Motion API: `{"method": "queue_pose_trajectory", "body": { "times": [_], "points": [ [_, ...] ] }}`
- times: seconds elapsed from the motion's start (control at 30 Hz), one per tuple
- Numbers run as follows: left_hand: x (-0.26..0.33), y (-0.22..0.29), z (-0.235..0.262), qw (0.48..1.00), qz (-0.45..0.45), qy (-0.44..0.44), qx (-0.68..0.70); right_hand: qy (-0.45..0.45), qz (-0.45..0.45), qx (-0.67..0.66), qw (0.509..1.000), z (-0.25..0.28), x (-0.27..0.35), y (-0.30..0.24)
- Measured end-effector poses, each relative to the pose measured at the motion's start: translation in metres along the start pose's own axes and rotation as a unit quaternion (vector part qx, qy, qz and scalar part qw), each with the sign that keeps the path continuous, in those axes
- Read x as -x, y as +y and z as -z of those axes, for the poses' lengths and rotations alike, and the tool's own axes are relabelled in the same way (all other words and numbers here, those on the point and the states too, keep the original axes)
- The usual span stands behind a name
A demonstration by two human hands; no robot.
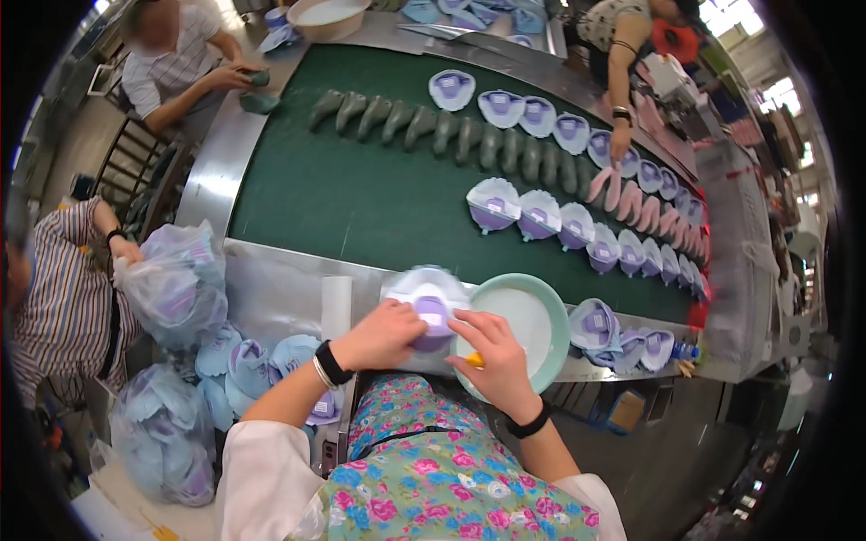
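Note:
At the near edge of the conveyor, my left hand (pixel 383 335) grips a lavender and white fabric shoe upper (pixel 433 311). A small white label shows on its lavender part. My right hand (pixel 498 362) is closed around a tool with a yellow handle (pixel 474 359); its working end is hidden. The fingertips of this hand reach the right side of the upper. Just beyond, and partly under my right hand, stands a pale green basin (pixel 561 335) with white liquid in it.
A green conveyor belt (pixel 361 194) carries dark green shoe lasts (pixel 469 140), pink pieces (pixel 645 212) and rows of uppers (pixel 539 216). Folded uppers (pixel 595 325) lie right of the basin. Filled plastic bags (pixel 176 284) and loose uppers (pixel 244 370) sit left. Three people work around the belt.

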State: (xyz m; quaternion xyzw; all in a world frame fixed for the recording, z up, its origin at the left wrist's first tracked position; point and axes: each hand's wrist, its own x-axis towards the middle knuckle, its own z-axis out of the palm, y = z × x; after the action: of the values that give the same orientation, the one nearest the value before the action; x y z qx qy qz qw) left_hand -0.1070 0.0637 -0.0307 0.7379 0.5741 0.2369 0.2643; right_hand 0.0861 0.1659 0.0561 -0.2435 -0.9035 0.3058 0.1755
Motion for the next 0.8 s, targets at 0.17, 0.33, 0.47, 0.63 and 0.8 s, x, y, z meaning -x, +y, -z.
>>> {"method": "queue_pose_trajectory", "body": {
  "times": [0.17, 0.33, 0.47, 0.63, 0.8],
  "points": [
    [-0.018, 0.055, 0.038, 0.992, -0.089, 0.057, 0.065, -0.085, -0.007, 0.008, 0.996, 0.001, 0.028, 0.009],
    [0.002, 0.059, 0.023, 0.921, 0.067, 0.189, 0.333, 0.040, -0.025, -0.077, 0.996, 0.023, 0.040, 0.004],
    [0.019, 0.061, -0.036, 0.925, 0.091, 0.087, 0.357, -0.068, -0.054, -0.192, 0.978, 0.031, 0.046, -0.013],
    [0.022, 0.091, -0.058, 0.849, 0.173, 0.213, 0.451, -0.024, -0.070, -0.233, 0.970, 0.040, 0.070, 0.005],
    [0.070, 0.108, -0.071, 0.813, 0.248, 0.115, 0.514, 0.147, -0.229, -0.028, 0.962, 0.041, 0.112, 0.088]
  ]
}}
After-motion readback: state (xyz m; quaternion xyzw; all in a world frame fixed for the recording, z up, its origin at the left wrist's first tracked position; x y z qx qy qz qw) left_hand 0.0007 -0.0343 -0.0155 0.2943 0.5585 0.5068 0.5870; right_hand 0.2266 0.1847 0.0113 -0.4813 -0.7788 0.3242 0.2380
